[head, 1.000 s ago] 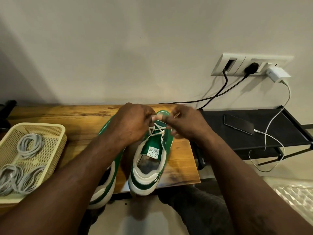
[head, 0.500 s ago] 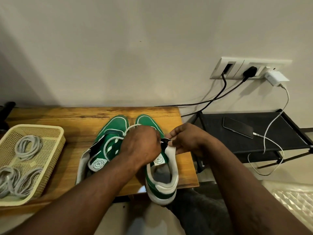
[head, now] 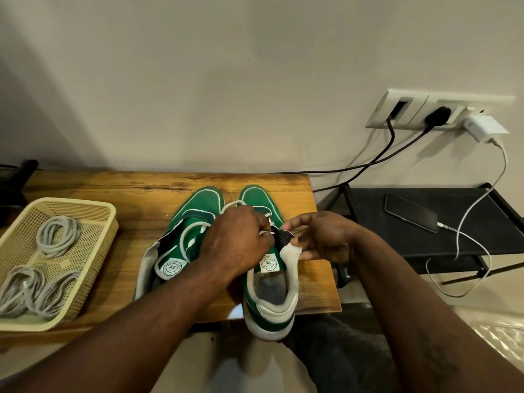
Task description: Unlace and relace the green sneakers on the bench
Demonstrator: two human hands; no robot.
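Note:
Two green and white sneakers stand side by side on the wooden bench (head: pixel 119 185), toes toward the wall. The left sneaker (head: pixel 181 239) has its white lace loose and its tongue lying open. The right sneaker (head: pixel 269 282) has its heel hanging over the bench's front edge. My left hand (head: pixel 235 242) lies over the right sneaker's eyelets and pinches its white lace (head: pixel 266 232). My right hand (head: pixel 320 239) grips the right side flap of that sneaker's upper and pulls it outward. The lace rows under my left hand are hidden.
A yellow perforated basket (head: pixel 93 211) with several coiled grey laces sits on the bench's left end. A black rack (head: pixel 467 242) to the right carries a phone (head: pixel 411 212) on a white charging cable. Black cables run from the wall socket (head: pixel 436 112).
Both hands have drawn back from the toe toward the middle of the right sneaker. The left sneaker, earlier hidden under my left arm, now shows. My right hand has taken the side flap.

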